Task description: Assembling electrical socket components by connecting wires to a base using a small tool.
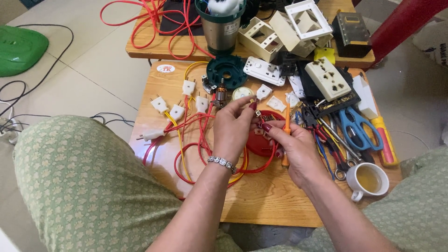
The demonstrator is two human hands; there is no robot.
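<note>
Metal part (258, 113): small, pinched between your two hands above the red round lid (262, 140), over the middle of the wooden table (261, 200).
Left hand (232, 128): your thumb and forefinger are closed on the part; a bracelet sits on the wrist.
Right hand (294, 147): your fingers are wrapped round an orange screwdriver (285, 135), its tip up near the part.
Nearby left: white plugs (176, 112) on red and yellow wires (196, 154).
Nearby right: blue scissors (357, 128), cup of tea (368, 180), white socket (327, 78).
</note>
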